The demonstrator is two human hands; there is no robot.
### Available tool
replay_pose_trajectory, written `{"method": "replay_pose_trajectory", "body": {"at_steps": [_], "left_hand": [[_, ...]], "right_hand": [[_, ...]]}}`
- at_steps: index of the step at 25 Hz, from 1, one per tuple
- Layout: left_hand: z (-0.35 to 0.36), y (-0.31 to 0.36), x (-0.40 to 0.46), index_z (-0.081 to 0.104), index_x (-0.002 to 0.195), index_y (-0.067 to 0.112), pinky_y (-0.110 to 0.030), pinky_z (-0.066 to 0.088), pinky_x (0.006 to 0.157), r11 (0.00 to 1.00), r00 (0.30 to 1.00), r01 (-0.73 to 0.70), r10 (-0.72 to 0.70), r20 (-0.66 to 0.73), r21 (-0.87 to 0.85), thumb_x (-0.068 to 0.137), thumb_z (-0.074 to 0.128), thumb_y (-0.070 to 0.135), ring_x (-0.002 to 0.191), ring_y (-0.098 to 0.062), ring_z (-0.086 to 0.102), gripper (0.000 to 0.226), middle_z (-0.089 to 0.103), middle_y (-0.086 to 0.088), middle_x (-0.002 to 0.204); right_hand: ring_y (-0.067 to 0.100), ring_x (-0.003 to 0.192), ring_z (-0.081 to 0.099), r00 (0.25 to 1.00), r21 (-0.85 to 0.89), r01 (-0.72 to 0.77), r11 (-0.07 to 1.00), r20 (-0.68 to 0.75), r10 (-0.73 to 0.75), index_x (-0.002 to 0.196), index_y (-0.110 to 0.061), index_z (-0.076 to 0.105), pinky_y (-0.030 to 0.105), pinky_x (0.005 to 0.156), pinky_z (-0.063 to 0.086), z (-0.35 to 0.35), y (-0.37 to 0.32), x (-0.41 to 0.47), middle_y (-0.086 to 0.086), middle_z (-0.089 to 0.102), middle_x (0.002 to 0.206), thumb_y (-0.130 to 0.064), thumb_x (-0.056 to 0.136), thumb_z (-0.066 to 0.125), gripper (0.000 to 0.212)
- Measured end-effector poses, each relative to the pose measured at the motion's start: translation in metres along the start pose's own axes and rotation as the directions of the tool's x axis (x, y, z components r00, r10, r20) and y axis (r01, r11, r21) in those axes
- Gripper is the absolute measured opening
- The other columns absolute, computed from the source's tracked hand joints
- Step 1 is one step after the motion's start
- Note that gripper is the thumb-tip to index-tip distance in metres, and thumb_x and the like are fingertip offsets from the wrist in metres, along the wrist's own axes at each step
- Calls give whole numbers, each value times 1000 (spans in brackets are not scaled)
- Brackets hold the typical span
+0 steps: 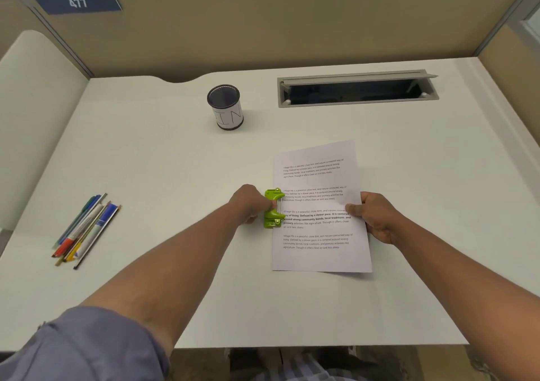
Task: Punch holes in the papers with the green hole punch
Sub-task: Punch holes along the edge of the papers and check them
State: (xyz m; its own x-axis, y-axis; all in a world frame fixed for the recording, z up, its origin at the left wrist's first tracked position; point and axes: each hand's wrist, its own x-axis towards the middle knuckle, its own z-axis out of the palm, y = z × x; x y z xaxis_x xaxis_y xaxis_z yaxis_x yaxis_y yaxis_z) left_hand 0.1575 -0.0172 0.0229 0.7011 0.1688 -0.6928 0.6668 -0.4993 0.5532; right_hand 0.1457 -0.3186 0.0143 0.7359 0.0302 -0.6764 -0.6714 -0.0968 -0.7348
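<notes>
— Status? 
— The green hole punch (274, 208) is gripped by the left hand (248, 203) at the papers' (318, 205) left edge on the desk (175, 161); their right edge is pinched by the right hand (372, 215).
— Risk? 
— Crooked holes would be likely if the sheets are not seated squarely.

An office cubicle: tan partition walls (263, 29) with a numbered plate (77, 2), a white counter (163, 176) with cable hatch (358, 88), pen cup (225, 107) and pens (86, 230).
</notes>
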Motion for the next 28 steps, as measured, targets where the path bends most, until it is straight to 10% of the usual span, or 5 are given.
{"method": "replay_pose_trajectory", "body": {"at_steps": [22, 26, 28], "left_hand": [[11, -7, -17, 51, 82, 15, -32, 37, 58, 976, 993, -52, 28, -117, -211, 74, 86, 31, 65, -24, 47, 39, 51, -6, 79], [39, 6, -32, 53, 125, 23, -41, 46, 90, 933, 830, -290, 357, -430, 214, 77, 76, 56, 124, -28, 39, 62, 43, 0, 133], [63, 29, -40, 42, 146, 24, -43, 39, 107, 856, 801, -485, 517, -302, 180, 85, 72, 51, 140, -28, 31, 72, 36, -1, 152]], "right_hand": [[34, 97, 74, 996, 99, 40, 994, -87, -31, 116, -7, 68, 49, 81, 60, -65, 12, -36, 12, 77, 110, 2, 97, 60, 23], [30, 95, 76, 990, 146, 97, 985, -114, -80, 116, -10, 69, 45, 76, 61, -85, 15, -50, 10, 77, 111, -1, 97, 60, 23], [29, 96, 76, 983, 155, 149, 977, -132, -129, 116, -10, 69, 46, 79, 61, -96, 14, -59, 10, 77, 113, -2, 98, 60, 22]]}}
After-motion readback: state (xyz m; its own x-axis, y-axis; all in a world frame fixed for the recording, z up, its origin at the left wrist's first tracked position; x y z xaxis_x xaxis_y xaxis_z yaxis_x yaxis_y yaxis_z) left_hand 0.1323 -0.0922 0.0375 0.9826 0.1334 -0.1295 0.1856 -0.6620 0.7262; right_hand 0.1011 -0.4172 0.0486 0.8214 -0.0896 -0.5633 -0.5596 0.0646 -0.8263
